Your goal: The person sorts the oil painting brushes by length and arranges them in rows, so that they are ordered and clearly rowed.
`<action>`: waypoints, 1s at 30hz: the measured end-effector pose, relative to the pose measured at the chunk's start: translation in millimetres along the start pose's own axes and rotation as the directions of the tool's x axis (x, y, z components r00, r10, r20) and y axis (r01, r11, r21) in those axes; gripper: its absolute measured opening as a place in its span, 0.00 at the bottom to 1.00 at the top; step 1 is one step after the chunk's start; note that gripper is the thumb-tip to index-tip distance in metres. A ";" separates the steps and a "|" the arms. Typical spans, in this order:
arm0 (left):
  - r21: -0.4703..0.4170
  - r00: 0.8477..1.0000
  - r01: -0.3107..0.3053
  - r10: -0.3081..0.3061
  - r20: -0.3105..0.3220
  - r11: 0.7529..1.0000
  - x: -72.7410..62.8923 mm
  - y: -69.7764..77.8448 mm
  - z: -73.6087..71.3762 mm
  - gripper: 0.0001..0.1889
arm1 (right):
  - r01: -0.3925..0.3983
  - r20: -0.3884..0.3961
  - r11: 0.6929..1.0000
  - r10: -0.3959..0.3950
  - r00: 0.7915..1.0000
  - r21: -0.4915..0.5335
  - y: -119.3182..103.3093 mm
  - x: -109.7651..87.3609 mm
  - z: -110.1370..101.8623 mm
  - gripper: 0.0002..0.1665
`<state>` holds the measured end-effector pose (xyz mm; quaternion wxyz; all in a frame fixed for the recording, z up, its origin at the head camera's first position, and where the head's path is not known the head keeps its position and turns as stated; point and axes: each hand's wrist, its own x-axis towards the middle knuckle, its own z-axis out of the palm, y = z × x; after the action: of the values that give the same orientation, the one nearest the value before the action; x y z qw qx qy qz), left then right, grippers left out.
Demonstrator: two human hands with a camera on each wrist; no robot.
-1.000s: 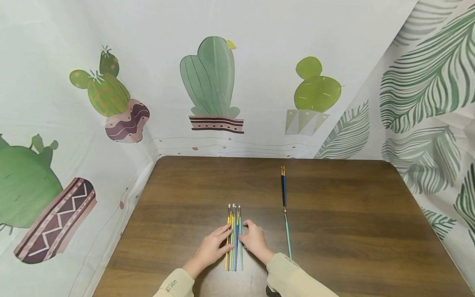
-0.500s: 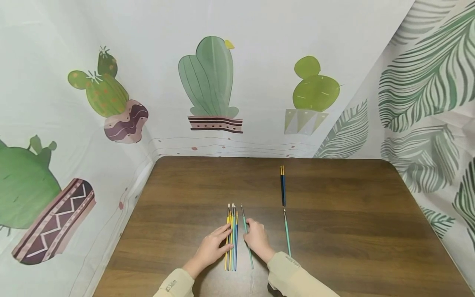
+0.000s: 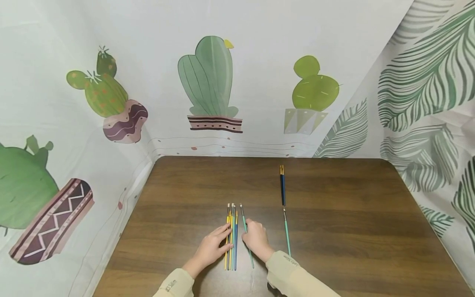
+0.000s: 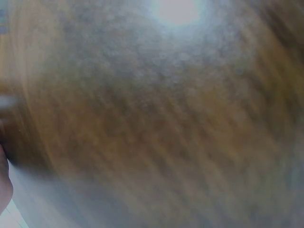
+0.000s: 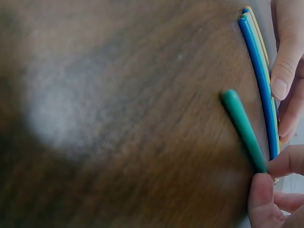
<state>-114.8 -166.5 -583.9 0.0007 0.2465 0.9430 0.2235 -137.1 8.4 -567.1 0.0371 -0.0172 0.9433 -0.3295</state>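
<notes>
A row of yellow, blue and green paintbrushes [image 3: 235, 262] lies side by side on the table, bristles pointing away. Across their handles rests my left hand [image 3: 210, 248], thumb and fingertips touching them from above. To the right of the row, my right hand [image 3: 257, 240] pinches a green paintbrush [image 3: 250, 256] between thumb and finger. That brush slants, its bristle end nearer the row than its handle end. The right wrist view shows the green handle [image 5: 243, 127] apart from the blue handle [image 5: 259, 78] at the row's edge. The left wrist view holds mostly blurred tabletop.
Farther right, two dark blue paintbrushes [image 3: 283, 189] lie together near the back of the brown wooden table [image 3: 352, 214]. Below them lies another green paintbrush [image 3: 287, 233], its near end by the right sleeve [image 3: 293, 272]. A cactus-print cloth [image 3: 259, 82] hangs behind the table.
My right hand has drawn one green paintbrush rightward out of the row, and it now slants. In the last half second its bristles have turned to show a wider side. My left hand has stayed put.
</notes>
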 end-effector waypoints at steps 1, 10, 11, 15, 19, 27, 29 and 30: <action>-0.001 1.000 -0.001 0.001 0.000 1.000 0.1 0.1 0.0 0.27 | 0.002 0.001 1.000 -0.002 1.000 -0.003 0.1 0.1 0.0 0.22; 0.009 1.000 -0.007 0.007 -0.007 1.000 -0.4 0.1 -0.6 0.27 | -0.029 0.053 0.950 0.014 0.999 0.312 13.6 3.6 -5.4 0.24; 0.011 1.000 -0.006 0.006 -0.004 1.000 -0.4 0.1 -0.6 0.27 | -0.062 0.087 0.919 0.031 0.996 0.389 15.5 4.4 -7.6 0.24; 0.022 1.000 -0.009 0.009 0.002 1.000 -0.8 0.5 -0.7 0.27 | -0.205 0.215 0.744 0.084 0.973 0.636 22.0 7.5 -22.2 0.24; 0.020 1.000 -0.012 0.012 0.004 1.000 -0.7 1.1 -0.4 0.27 | -0.246 0.232 0.664 0.111 0.966 0.706 29.6 11.2 -48.2 0.24; 0.011 1.000 -0.011 0.011 0.002 1.000 -0.6 1.2 -0.8 0.27 | -0.225 0.169 0.753 0.152 0.974 0.618 68.6 11.2 -97.1 0.25; 0.013 1.000 -0.014 0.014 -0.003 1.000 -0.5 1.1 -0.9 0.27 | -0.231 0.156 0.779 0.171 0.973 0.584 80.8 7.9 -101.2 0.24; 0.012 1.000 -0.014 0.014 -0.003 1.000 -0.6 1.1 -0.9 0.27 | -0.234 0.151 0.788 0.180 0.972 0.569 86.3 5.4 -102.1 0.24</action>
<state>-113.9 -166.3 -582.7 -0.0040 0.2526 0.9426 0.2182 -151.5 138.9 -541.5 0.1182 0.0841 0.7903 -0.5953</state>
